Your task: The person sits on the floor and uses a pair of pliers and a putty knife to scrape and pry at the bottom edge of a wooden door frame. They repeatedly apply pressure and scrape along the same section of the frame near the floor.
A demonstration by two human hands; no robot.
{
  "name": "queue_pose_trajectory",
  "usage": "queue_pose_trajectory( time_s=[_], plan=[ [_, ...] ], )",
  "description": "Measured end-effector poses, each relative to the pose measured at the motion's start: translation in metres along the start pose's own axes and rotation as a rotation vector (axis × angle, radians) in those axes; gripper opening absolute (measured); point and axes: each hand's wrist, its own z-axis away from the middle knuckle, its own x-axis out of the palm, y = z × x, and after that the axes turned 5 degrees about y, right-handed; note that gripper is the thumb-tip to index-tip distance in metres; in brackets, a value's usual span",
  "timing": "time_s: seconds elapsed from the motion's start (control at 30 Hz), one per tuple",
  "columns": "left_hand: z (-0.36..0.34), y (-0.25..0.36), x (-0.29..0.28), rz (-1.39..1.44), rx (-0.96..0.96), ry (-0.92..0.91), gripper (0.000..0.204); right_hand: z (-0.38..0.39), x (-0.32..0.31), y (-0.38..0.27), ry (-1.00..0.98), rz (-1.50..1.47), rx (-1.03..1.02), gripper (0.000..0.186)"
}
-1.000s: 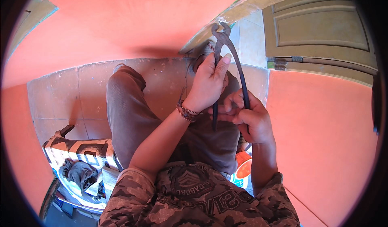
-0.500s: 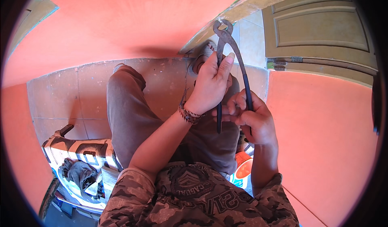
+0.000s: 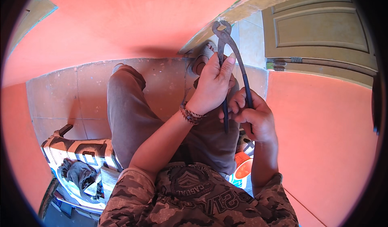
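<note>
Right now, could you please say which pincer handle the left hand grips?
The left-side handle: the left hand wraps it below the pivot, while the right-side handle runs down into the right hand.

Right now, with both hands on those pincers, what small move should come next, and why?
Perhaps the right hand should ease its handle slightly toward the other handle: the two stand apart, the left hand grips that other one higher up, and nothing shows between the jaws of the pincers.

Dark metal pincers [image 3: 241,63] — rounded jaws nearly meeting, long handles apart — held pointing forward.
</note>
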Motion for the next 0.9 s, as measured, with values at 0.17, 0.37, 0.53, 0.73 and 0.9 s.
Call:
queue_pose_trajectory(
  time_s=[0.17,0.37,0.53,0.73,0.9],
  plan=[
    [-0.0011,0.0013,-0.0027,-0.008,0.017,-0.041,0.026,-0.0008,0.0028,-0.0013,0.042,-0.05,0.026,0.021],
    [-0.0039,-0.0069,-0.001,-0.023,0.046,-0.045,0.025,-0.0007,-0.0013,-0.0042,0.035,-0.014,0.028,0.02],
    [-0.0028,-0.0048,-0.0016,-0.018,0.012,-0.038,0.026,-0.0008,0.0013,-0.0035,0.05,0.008,0.024,0.019],
    [0.0006,-0.002,0.0016,0.009,0.001,-0.029,0.018,-0.0023,0.0015,-0.0013,0.07,0.065,0.001,0.02],
    [0.0011,-0.0016,-0.0007,0.241,-0.058,-0.09,0.012,-0.0039,-0.0021,0.0008,0.052,0.068,-0.023,0.017]
  ],
)
